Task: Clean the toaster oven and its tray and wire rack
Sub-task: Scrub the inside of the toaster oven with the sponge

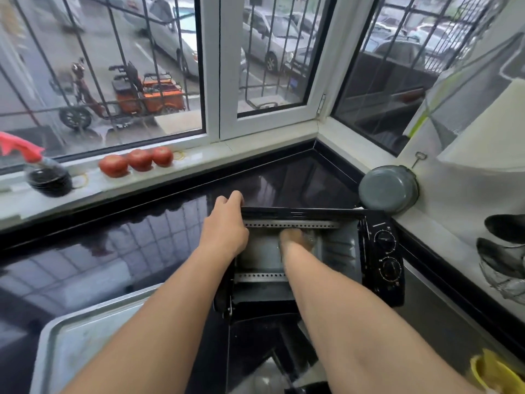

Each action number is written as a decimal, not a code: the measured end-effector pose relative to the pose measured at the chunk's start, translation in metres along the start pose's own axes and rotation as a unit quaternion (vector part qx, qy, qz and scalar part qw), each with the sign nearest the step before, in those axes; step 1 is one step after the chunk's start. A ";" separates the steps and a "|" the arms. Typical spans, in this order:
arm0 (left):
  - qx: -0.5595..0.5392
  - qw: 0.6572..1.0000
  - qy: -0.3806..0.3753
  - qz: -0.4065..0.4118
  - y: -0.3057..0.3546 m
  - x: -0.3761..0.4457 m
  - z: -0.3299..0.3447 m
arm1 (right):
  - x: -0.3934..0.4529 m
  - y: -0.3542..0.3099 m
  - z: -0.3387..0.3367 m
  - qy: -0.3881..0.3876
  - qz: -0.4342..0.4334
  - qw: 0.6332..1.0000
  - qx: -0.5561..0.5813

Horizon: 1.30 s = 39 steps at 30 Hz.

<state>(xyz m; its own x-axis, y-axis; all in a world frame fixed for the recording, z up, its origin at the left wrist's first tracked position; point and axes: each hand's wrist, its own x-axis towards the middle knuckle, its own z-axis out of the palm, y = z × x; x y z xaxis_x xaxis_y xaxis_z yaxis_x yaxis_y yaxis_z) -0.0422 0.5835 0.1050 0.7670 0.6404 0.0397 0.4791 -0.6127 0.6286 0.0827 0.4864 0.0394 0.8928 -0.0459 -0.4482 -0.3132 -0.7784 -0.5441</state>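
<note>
No brand or legible writing shows; the markings around the oven's dials are too small to read. On the window sill (199, 166) behind the counter's far edge, from left: a stack of dark bowls (51, 182) under a red cloth (20, 147), then three tomatoes (136, 161) in a row. A metal tray (85, 348) lies at the near left edge of the glossy black counter (113, 251). The left hand (225, 223) curls its fingers over the top left corner of the toaster oven (312, 251), which stands open near the counter's right edge. The right hand (295, 237) is inside the oven's cavity, blurred; its grip cannot be told. Two dials (387, 253) occupy the oven's right panel. A grey pot lid (387, 189) leans in the far right corner. Barred windows show parked cars and a tricycle.
</note>
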 end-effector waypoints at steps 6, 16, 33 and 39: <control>0.015 1.000 0.006 -0.001 -0.002 0.003 0.003 | -0.020 -0.010 0.055 -0.207 -0.139 0.962 -0.108; 0.018 1.000 0.002 0.001 -0.001 -0.001 0.001 | 0.042 0.030 -0.008 -0.056 -0.092 0.955 -0.278; 0.030 1.000 -0.002 -0.007 -0.002 0.000 0.001 | 0.041 0.033 -0.007 -0.111 -0.169 0.873 -0.443; 0.032 0.999 0.005 -0.002 -0.003 0.000 0.002 | 0.047 0.018 -0.010 -0.100 -0.190 0.871 -0.442</control>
<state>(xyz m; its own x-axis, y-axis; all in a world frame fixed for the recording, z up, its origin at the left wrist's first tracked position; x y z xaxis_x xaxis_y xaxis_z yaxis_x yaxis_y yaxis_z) -0.0427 0.5841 0.1012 0.7604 0.6479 0.0453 0.5088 -0.6376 0.5784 0.1225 0.4645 0.0155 0.7750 0.3619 -0.5180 0.4441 -0.8951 0.0391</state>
